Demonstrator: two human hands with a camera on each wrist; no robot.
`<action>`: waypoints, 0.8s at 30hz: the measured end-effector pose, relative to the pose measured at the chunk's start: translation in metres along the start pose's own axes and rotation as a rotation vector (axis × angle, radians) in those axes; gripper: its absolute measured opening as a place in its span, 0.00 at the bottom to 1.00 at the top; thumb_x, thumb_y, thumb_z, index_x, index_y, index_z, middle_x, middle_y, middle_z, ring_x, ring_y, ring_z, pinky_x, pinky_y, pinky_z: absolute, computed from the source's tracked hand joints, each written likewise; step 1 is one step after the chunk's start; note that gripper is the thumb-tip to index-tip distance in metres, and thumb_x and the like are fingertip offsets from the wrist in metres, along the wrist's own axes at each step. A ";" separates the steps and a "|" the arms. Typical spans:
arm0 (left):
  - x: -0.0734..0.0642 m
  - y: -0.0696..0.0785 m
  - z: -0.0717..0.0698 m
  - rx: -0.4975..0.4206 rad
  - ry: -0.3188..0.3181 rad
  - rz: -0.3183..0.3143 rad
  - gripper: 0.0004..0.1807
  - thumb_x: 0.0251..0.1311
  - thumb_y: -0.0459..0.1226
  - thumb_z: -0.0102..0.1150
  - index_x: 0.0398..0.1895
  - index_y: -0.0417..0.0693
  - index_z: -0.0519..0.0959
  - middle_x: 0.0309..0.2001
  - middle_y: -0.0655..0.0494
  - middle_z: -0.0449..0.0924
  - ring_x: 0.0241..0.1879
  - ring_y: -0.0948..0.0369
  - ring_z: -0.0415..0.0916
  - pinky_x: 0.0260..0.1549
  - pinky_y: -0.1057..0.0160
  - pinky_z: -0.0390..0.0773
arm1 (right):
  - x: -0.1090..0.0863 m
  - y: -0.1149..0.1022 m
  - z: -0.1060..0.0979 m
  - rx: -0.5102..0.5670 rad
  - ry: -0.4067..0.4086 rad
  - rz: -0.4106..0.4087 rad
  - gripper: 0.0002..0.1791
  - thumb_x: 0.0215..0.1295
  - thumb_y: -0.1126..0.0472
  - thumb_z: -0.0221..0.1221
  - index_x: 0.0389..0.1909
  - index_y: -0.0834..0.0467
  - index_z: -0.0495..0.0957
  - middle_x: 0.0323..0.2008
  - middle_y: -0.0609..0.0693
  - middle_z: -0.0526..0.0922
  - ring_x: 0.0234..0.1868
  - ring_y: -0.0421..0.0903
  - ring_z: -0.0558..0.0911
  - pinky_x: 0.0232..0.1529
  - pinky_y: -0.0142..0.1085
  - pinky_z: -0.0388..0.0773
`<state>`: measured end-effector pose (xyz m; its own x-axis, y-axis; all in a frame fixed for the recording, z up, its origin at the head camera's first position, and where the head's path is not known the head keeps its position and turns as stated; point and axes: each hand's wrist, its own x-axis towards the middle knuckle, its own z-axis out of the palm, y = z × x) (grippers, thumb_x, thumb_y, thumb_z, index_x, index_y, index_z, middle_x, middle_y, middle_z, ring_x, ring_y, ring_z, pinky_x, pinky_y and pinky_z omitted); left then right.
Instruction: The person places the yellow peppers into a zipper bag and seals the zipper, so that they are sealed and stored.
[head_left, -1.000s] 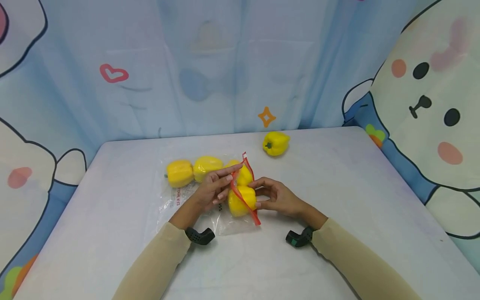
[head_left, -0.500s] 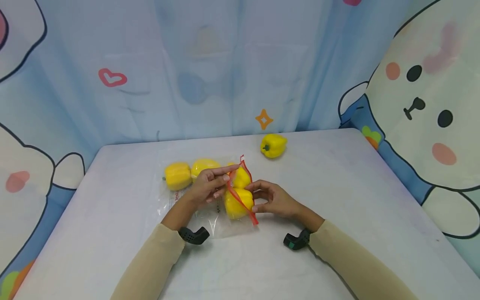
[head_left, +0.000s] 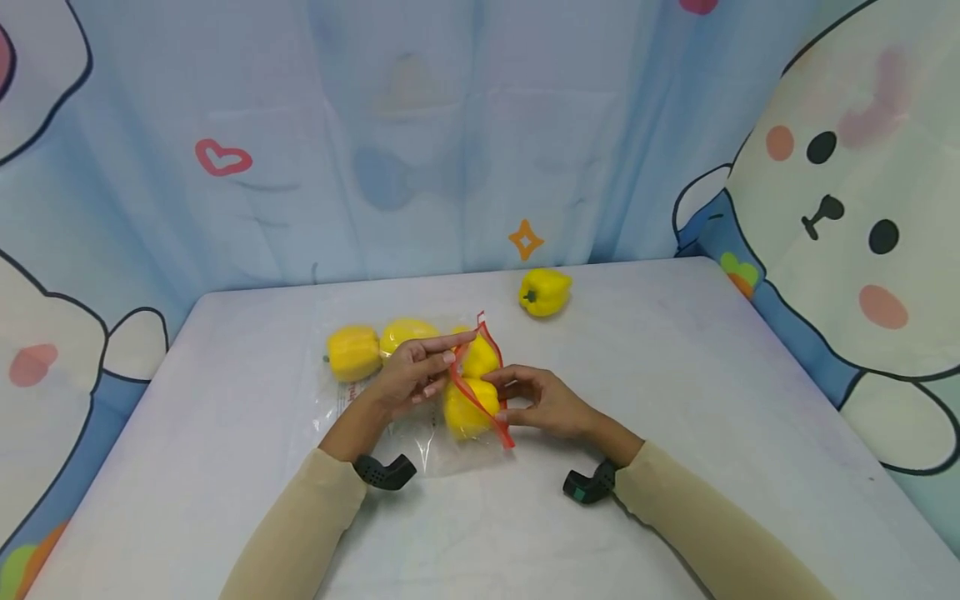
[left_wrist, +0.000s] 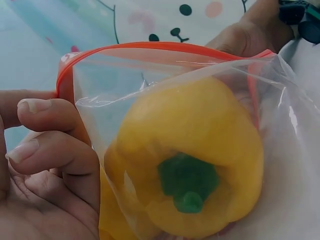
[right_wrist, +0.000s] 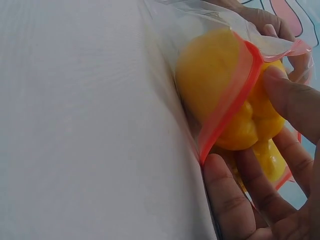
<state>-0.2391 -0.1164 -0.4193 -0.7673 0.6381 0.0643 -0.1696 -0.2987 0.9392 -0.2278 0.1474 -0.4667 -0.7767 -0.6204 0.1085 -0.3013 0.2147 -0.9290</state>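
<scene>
- Cartoon-print curtain [head_left: 420, 208], mostly blue, hangs behind the white surface [head_left: 225, 467], which carries a clear zip bag [head_left: 448, 458] lying on its side, its red-edged mouth facing right and spread apart.
- At the bag's mouth, the right hand [head_left: 546, 403] grips a near yellow bell pepper [head_left: 465, 417]: the thumb presses one side and the curved fingers support it from the other. The red strip [left_wrist: 165, 45] crosses this pepper, and its green stem points into the bag.
- On the mouth's far part, the left hand [head_left: 408, 373] holds the bag's edge, index finger stretched along it and thumb at the red strip.
- Just beyond the near pepper, a second bell pepper [head_left: 480, 358] sits within the mouth.
- Toward the bag's left end, a third bell pepper [head_left: 405, 332] and a fourth bell pepper [head_left: 352, 353] lie side by side under the plastic.
- Beyond the bag, to its right and apart from it, a loose bell pepper [head_left: 544, 292] rests near the surface's far edge.
</scene>
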 end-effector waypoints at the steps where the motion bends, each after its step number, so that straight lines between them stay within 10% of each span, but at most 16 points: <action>1: 0.000 0.000 0.000 -0.001 0.001 -0.002 0.23 0.72 0.32 0.46 0.69 0.42 0.69 0.13 0.62 0.66 0.13 0.69 0.62 0.09 0.77 0.61 | 0.000 0.000 0.000 -0.003 0.000 0.002 0.29 0.59 0.60 0.68 0.63 0.54 0.74 0.59 0.52 0.77 0.57 0.51 0.79 0.61 0.32 0.77; 24: -0.002 0.002 -0.002 -0.032 -0.016 -0.037 0.23 0.71 0.32 0.47 0.68 0.44 0.71 0.15 0.62 0.63 0.13 0.69 0.62 0.10 0.76 0.60 | -0.001 -0.008 0.002 -0.048 -0.002 0.021 0.30 0.59 0.58 0.69 0.63 0.52 0.73 0.59 0.50 0.77 0.56 0.49 0.79 0.61 0.37 0.77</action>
<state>-0.2392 -0.1192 -0.4180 -0.7501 0.6604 0.0355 -0.2176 -0.2972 0.9297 -0.2235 0.1445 -0.4607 -0.7823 -0.6166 0.0885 -0.3110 0.2634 -0.9132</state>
